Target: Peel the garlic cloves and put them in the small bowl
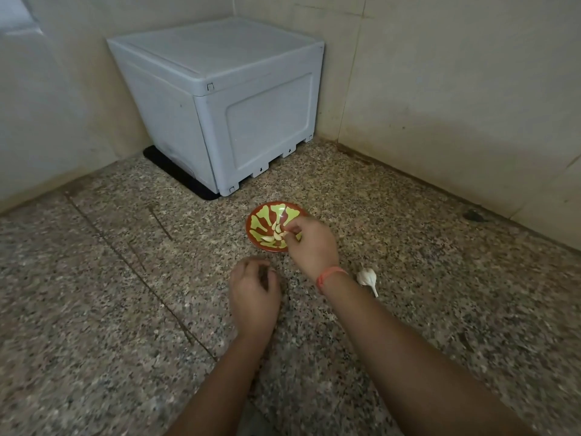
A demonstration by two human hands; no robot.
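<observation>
A small red bowl (262, 223) with a green pattern stands on the speckled stone floor and holds several peeled garlic cloves (274, 235). My right hand (311, 245) reaches over the bowl's near right rim, its fingertips pinched together at a clove inside. My left hand (254, 294) hovers just in front of the bowl with its fingers loosely curled downward; whether it holds anything is hidden. A white garlic bulb (367, 277) with a short stem lies on the floor to the right of my right wrist.
A grey plastic box (220, 99) on a black mat (176, 174) fills the corner behind the bowl. Beige walls close the left and right sides. A thin crack (132, 265) runs across the floor on the left.
</observation>
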